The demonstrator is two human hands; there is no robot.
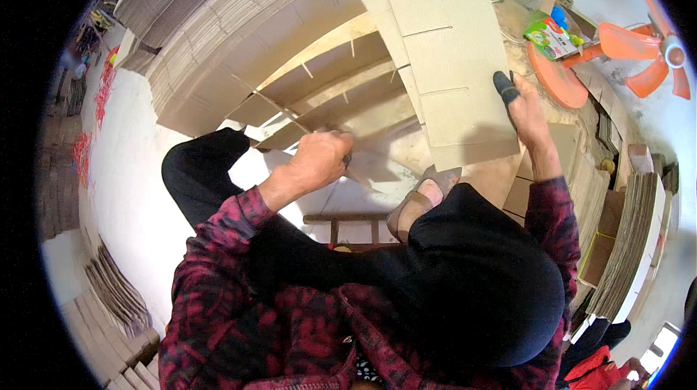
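Cardboard work in hand: left hand [317, 160] is closed in a fist around the near end of a narrow slotted cardboard strip [279, 108] that runs away up and to the left over the partly built divider grid [341, 92]; right hand [524, 107], with a dark cover on one fingertip, lies flat and spread against the right edge of a wide slotted cardboard sheet [443, 56], pressing rather than pinching it, so no closed grip shows there. Sheet stands tilted, its lower edge near the person's sandalled foot [421, 200], its top leaning over the grid. Judged handling: corrugated board is light and stiff along its length but creases readily and tears at the cut slots; best held along an uncut edge or between slots, not at a slot tip. Left forearm in red-and-black sleeve reaches forward, wrist bent slightly inward; right arm extends further out, wrist straight, palm down. Stacked flat cardboard [218, 20] rises behind the grid; an orange fan [639, 45] stands on the floor at far right; further board stacks [632, 245] lie at the right
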